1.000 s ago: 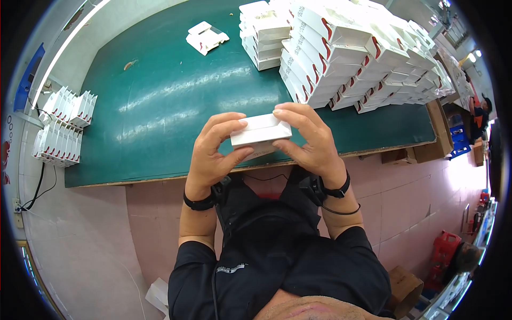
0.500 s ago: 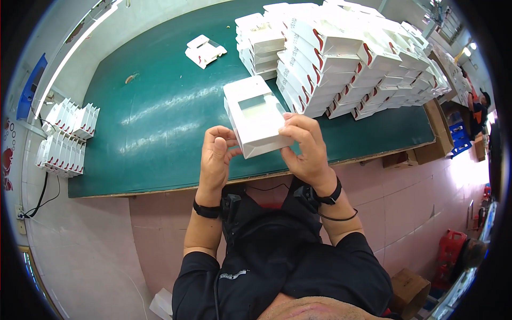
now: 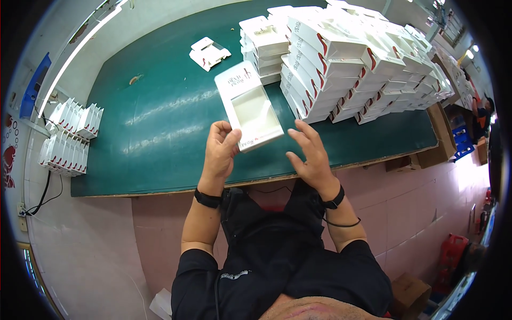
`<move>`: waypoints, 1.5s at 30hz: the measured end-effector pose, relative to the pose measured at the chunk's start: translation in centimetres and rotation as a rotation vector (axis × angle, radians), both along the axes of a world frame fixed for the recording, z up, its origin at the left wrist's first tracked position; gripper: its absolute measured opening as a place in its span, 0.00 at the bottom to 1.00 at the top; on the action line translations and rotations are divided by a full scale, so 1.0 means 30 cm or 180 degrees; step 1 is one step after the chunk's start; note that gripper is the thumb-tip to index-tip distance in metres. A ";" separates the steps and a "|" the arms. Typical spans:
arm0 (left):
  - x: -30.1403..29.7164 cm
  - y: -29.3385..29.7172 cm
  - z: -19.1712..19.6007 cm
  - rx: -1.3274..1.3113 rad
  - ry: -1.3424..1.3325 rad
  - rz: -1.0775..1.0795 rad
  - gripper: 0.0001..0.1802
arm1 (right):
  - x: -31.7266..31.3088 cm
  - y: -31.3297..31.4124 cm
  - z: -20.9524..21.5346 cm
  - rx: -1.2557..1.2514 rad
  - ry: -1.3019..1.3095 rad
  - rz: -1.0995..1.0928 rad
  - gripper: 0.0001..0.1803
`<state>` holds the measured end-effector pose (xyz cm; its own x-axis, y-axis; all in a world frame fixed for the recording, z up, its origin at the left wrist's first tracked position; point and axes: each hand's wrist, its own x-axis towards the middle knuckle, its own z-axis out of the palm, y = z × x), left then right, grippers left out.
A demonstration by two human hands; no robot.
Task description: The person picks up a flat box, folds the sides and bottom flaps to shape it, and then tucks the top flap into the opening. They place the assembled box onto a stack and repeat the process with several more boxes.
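Note:
A white cardboard box (image 3: 233, 110) with a rectangular window cut-out is held above the near part of the green table. My left hand (image 3: 222, 149) pinches its lower left corner between thumb and fingers. Printing shows at the top and bottom of the box face. Just right of the box, my right hand (image 3: 312, 157) is apart from it, its fingers spread and holding nothing. Beyond the box lies another white window box (image 3: 209, 53), looking partly flattened, alone on the table.
Stacked white boxes with red marks (image 3: 341, 66) rise at the right of the green table (image 3: 154, 106). More white boxes (image 3: 66, 146) stand in rows at the left end. Cardboard cartons (image 3: 440, 136) and a blue crate (image 3: 462, 140) sit past the right edge. A person (image 3: 482, 114) is far right.
The box has been turned so its printed window face shows and it tilts up to the left. My right hand has let go and opened; my left hand keeps hold.

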<state>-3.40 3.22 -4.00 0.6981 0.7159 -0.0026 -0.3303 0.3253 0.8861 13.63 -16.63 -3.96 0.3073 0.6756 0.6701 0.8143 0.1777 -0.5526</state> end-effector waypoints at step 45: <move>0.738 0.665 0.108 0.1280 0.1206 0.0591 0.24 | 0.074 -0.032 -0.154 -0.0878 0.0150 -0.0499 0.18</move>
<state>18.73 23.18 -0.76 0.5642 0.8227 0.0698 0.0144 -0.0944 0.9954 15.85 -17.60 -8.58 0.4486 0.7717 0.4509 0.7922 -0.1097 -0.6003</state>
